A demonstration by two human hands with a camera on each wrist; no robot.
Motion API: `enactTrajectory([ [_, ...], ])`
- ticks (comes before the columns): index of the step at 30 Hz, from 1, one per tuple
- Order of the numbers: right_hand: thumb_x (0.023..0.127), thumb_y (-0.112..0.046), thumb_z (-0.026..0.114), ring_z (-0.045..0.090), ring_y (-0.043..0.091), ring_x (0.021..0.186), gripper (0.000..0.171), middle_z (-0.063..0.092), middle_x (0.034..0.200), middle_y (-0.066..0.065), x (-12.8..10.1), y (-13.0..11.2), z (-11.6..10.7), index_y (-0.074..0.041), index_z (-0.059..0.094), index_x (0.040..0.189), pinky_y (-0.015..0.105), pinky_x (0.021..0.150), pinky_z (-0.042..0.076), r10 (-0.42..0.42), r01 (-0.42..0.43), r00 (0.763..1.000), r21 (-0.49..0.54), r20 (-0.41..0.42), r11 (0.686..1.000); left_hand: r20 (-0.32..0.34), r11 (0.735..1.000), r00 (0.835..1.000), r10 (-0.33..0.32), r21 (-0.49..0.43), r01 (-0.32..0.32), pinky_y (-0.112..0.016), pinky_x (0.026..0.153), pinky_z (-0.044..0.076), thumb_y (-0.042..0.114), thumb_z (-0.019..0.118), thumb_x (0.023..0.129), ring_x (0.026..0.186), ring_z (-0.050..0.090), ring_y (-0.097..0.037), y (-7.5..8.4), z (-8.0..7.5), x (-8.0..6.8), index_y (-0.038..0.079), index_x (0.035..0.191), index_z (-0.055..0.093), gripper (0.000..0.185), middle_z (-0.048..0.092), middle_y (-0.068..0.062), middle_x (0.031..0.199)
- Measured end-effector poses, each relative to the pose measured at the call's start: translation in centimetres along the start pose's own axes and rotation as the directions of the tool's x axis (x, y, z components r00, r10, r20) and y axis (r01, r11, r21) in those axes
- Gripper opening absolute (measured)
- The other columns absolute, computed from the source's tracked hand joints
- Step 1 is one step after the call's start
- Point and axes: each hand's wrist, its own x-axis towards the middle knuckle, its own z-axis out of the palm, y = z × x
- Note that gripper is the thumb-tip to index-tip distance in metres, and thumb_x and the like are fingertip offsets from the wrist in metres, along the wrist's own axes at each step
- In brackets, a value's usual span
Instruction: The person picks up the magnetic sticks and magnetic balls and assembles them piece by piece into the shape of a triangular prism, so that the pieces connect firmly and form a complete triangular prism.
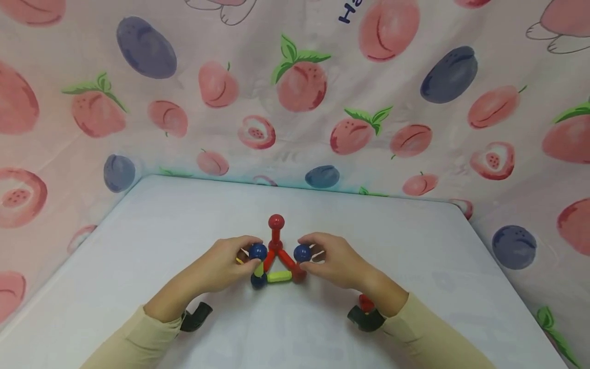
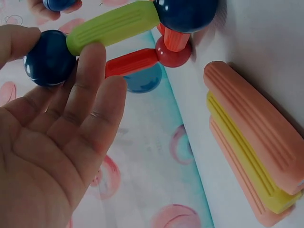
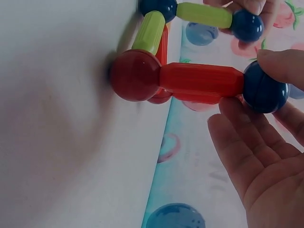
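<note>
A ball-and-rod frame stands on the white table, its base a triangle of two red rods (image 1: 288,259) and a yellow-green rod (image 1: 279,277). Its base corners are a dark blue ball (image 1: 259,280) and two red balls. At the left corner my left hand (image 1: 227,264) pinches the blue ball (image 2: 50,58) atop an upright yellow-green rod (image 2: 114,27). Thumb and fingers of my right hand (image 1: 340,262) hold another blue ball (image 3: 266,87), on top of an upright red rod (image 3: 202,80). The back upright carries a red ball (image 1: 276,222), untouched by either hand.
Beside the frame, mostly hidden by my left hand in the head view, lie stacked orange rods (image 2: 256,126) and a yellow rod (image 2: 247,154). A red piece (image 1: 366,302) shows by my right wrist. Fruit-patterned cloth (image 1: 295,133) hangs behind the table (image 1: 203,205).
</note>
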Motion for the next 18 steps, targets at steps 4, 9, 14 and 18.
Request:
enactTrajectory([
  [4, 0.088, -0.013, 0.078, 0.066, 0.022, 0.104, 0.046, 0.064, 0.123, 0.004, -0.3, -0.1, 0.2, -0.009, 0.061, 0.13, 0.038, 0.083, 0.057, -0.003, 0.003, 1.0, 0.006, -0.006, 1.0, -0.021, 1.0, 1.0, -0.005, 0.021, 0.005, -0.026, 0.074, 0.056, 0.015, 0.069, 0.094, 0.09, 0.065, -0.013, 0.1, 0.2, 0.5, 0.002, 0.133, 0.06, 0.042, 0.069, -0.003, 0.108],
  [9, 0.087, -0.014, 0.079, 0.066, 0.018, 0.101, 0.045, 0.064, 0.12, 0.002, -0.5, -0.1, 0.2, -0.009, 0.061, 0.129, 0.029, 0.078, 0.057, -0.007, 0.007, 1.0, -0.008, -0.013, 1.0, -0.05, 0.999, 0.999, -0.008, 0.032, 0.009, -0.027, 0.074, 0.056, 0.014, 0.07, 0.093, 0.093, 0.065, -0.015, 0.2, 0.5, 1.1, 0.003, 0.135, 0.059, 0.045, 0.068, -0.006, 0.113],
  [14, 0.089, -0.012, 0.077, 0.066, 0.018, 0.1, 0.041, 0.065, 0.116, 0.002, -0.5, 0.0, 0.2, -0.008, 0.061, 0.127, 0.03, 0.078, 0.058, -0.033, 0.033, 0.999, 0.0, -0.022, 0.999, -0.072, 0.999, 0.997, -0.02, 0.023, 0.022, -0.028, 0.075, 0.057, 0.014, 0.072, 0.093, 0.094, 0.066, -0.016, 0.1, 0.8, 1.4, 0.004, 0.136, 0.058, 0.046, 0.066, -0.008, 0.117],
  [18, 0.089, -0.01, 0.076, 0.067, 0.02, 0.1, 0.04, 0.065, 0.115, 0.002, -0.5, 0.1, 0.2, -0.007, 0.061, 0.126, 0.037, 0.08, 0.058, -0.045, 0.045, 0.998, 0.005, -0.036, 0.999, -0.086, 1.0, 0.996, -0.018, 0.022, 0.02, -0.028, 0.075, 0.057, 0.014, 0.072, 0.093, 0.095, 0.066, -0.016, -0.1, 0.9, 1.3, 0.003, 0.136, 0.058, 0.046, 0.066, -0.009, 0.118],
])
